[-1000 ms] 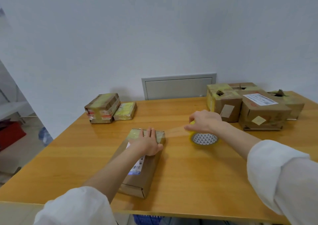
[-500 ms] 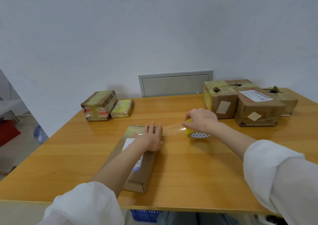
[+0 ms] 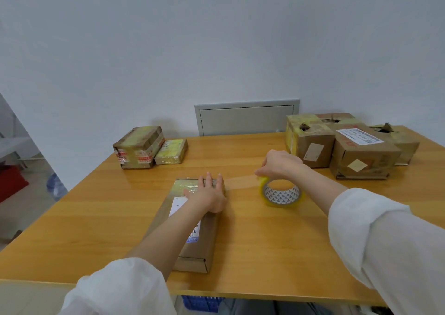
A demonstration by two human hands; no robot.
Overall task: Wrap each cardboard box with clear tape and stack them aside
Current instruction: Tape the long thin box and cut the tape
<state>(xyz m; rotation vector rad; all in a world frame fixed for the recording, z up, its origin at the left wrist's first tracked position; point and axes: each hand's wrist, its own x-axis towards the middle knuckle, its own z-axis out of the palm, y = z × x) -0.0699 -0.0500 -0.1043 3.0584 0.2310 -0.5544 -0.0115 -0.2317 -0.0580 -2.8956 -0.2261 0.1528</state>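
Pinning box's far edge, left hand flat — right hand grips tape roll.

Under the left hand I saw a flat brown cardboard box, its paper label white and its far end glossy yellowish. The round tape roll below the right hand was translucent yellow, and its white core was patterned with small dark triangles. The wooden table around both hands showed honey-orange grain. Beyond the right hand, brown cardboard cartons were banded pale yellow. Far left of the left hand, a brown taped parcel carried red-and-white stickers. The loose fabric sleeves were white.
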